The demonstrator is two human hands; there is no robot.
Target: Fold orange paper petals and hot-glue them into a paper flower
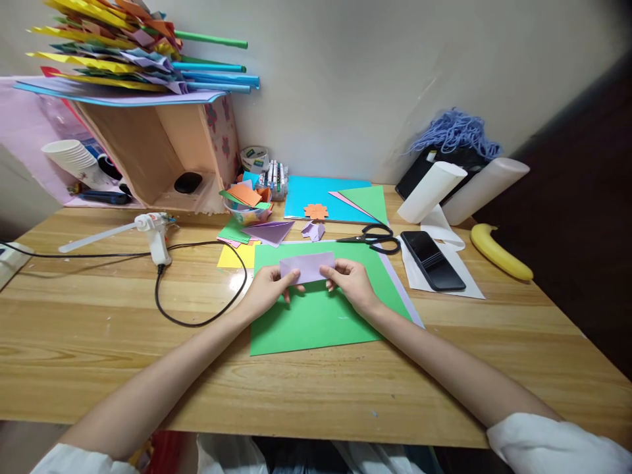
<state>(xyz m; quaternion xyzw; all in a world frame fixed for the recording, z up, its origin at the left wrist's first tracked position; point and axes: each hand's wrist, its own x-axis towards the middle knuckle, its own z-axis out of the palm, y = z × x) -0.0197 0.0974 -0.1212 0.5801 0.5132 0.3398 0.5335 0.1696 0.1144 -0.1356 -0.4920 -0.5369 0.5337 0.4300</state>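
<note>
A small rectangle of light purple paper (307, 266) is held up level between my two hands. My left hand (271, 288) pinches its left end, thumb on the near face. At the right end my right hand (351, 282) grips it the same way. Both hands are above a green sheet (316, 322), which lies over a light purple sheet (416, 315). Just beyond the hands are a crumpled purple paper piece (313, 230), an orange paper flower (316, 211) and black-handled scissors (372, 238).
A glue gun (157, 240) with a looping black cord stands at left. A phone (432, 261), paper rolls (432, 191) and a banana (501, 252) lie at right. Behind are a tub of paper scraps (247, 209), a blue sheet (306, 192) and an open box (158, 148) topped with paper flowers.
</note>
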